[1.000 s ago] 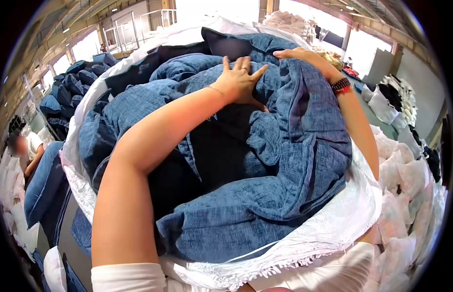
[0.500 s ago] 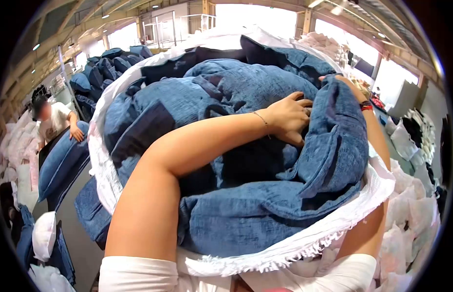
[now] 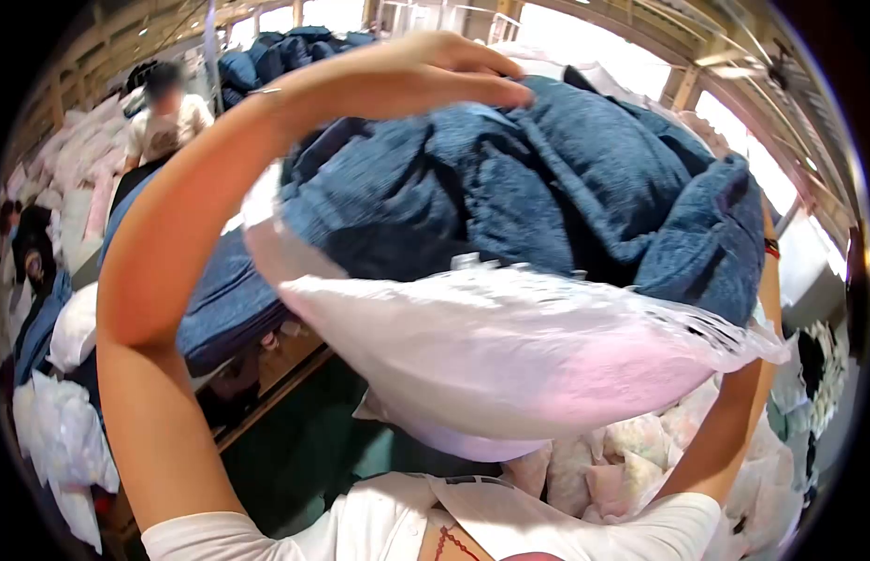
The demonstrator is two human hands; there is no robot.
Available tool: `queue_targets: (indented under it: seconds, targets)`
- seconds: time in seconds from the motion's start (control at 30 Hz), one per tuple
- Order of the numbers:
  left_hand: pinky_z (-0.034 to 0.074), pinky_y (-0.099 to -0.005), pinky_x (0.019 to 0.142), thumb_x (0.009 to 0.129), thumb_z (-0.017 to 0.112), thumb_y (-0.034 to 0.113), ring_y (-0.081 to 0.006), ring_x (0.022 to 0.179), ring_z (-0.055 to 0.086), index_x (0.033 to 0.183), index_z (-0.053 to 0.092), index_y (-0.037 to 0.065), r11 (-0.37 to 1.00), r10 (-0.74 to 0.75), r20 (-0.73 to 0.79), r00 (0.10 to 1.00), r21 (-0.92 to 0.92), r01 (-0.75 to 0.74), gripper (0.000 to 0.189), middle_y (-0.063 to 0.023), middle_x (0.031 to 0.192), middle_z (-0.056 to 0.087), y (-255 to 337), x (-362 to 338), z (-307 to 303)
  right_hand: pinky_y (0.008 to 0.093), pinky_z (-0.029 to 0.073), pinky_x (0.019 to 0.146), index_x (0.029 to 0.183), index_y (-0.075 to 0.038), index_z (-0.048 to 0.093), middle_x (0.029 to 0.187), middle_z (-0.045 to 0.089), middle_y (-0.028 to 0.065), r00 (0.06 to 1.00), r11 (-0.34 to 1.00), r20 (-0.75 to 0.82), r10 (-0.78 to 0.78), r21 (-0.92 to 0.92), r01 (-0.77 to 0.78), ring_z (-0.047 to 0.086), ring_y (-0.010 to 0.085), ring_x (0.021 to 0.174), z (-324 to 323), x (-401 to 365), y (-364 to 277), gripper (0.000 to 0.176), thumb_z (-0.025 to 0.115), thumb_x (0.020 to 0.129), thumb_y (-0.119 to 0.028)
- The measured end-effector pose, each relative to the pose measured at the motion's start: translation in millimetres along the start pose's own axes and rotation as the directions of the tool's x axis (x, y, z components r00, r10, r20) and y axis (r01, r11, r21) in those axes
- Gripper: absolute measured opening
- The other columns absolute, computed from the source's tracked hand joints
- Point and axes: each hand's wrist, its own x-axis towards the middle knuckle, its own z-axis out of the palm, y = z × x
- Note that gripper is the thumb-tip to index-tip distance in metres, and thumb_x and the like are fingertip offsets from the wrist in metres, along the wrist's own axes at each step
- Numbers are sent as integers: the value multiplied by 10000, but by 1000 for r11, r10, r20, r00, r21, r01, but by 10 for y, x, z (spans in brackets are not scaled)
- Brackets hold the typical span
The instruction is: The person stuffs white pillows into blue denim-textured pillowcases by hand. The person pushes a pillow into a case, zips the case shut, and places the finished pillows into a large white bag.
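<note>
A bulky load of dark blue fabric cushions (image 3: 594, 159) fills the space between my arms, bulging from a white sack (image 3: 453, 365) with a frayed rim. The sack's near side sags towards me and looks pinkish at the right. My left hand (image 3: 435, 75) reaches over the top of the load, fingers stretched out and thumb apart, its fingertips right at the blue fabric. On the right, my forearm runs up behind a blue cushion (image 3: 711, 238) that hides my right hand; only a red band shows at the wrist.
A co-worker (image 3: 168, 117) in a white top is at the left. Behind are a blue cushion heap (image 3: 285, 56) and pale bundles (image 3: 75, 164). White-wrapped bundles (image 3: 631, 449) lie below right, and a wooden table edge (image 3: 276, 393) runs below left.
My left hand has moved from the middle of the blue cushions to their far top edge. The sack's near rim has risen, its side now showing, and my view has swung right.
</note>
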Motion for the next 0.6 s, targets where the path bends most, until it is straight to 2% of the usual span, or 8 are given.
queue_targets:
  seconds: [0.13,0.2,0.27,0.33,0.43,0.53,0.57,0.6]
  targets:
    - [404,-314,1076,1041,520,371,-192,1237,566,1369,577,19,961,-251,-147,957,83,265,485,-117,1341,622,-469,-1638,-515,408,516,859,1032,-50,675,1020,677,129,999,993,-50,-9,-120,3,659,259,939,46,151,152,230,505,993,-200]
    - [406,-300,1058,1049,510,309,-163,1215,565,1375,544,-39,888,-456,-235,859,-55,457,479,-109,1288,635,-700,-2637,-563,411,519,847,1015,-48,676,1004,677,134,993,974,-119,-15,-224,-12,661,262,928,3,140,179,229,506,991,-198]
    - [429,-301,1024,1047,502,316,-163,1131,599,1370,561,-18,722,-689,-291,663,-200,662,469,-81,1216,657,-939,-3683,-473,414,522,836,999,-46,678,988,677,138,970,939,-239,-41,-341,-45,663,266,916,-61,-19,182,228,507,989,-196]
    - [459,-297,894,1019,544,354,-150,971,589,1280,627,-22,562,-827,-302,475,-410,718,465,-50,1054,660,-1438,-5191,-145,417,525,824,982,-44,679,972,677,142,915,878,-400,-51,-454,-150,666,270,905,-259,-520,165,228,507,986,-194]
    - [390,-235,607,986,597,414,-66,696,500,1023,693,36,118,-989,-139,52,-518,847,391,25,776,580,-1627,-7423,735,422,530,807,958,-41,682,948,678,149,844,726,-524,111,-537,-429,669,275,889,-182,-2366,196,230,509,983,-191]
    - [425,-187,572,982,632,350,-53,659,594,1025,686,57,-336,-885,60,-461,-768,546,301,15,761,645,-1018,-8102,1384,426,534,789,933,-39,684,924,678,155,787,424,-234,571,-736,-527,672,281,872,481,-5101,13,234,510,980,-188]
    - [443,-170,585,985,628,352,-62,675,628,991,675,59,-349,-869,166,-467,-873,341,297,7,769,664,-1029,-8433,1512,427,536,784,925,-38,685,916,678,158,674,383,13,738,-832,-402,674,283,867,880,-6045,-279,235,510,979,-186]
    - [443,-177,583,989,624,339,-65,660,618,973,669,63,-374,-845,172,-507,-867,330,280,8,762,659,-1029,-8463,1552,429,537,778,917,-37,685,908,678,160,462,496,364,808,-844,-203,675,285,861,1321,-7019,-493,237,511,978,-185]
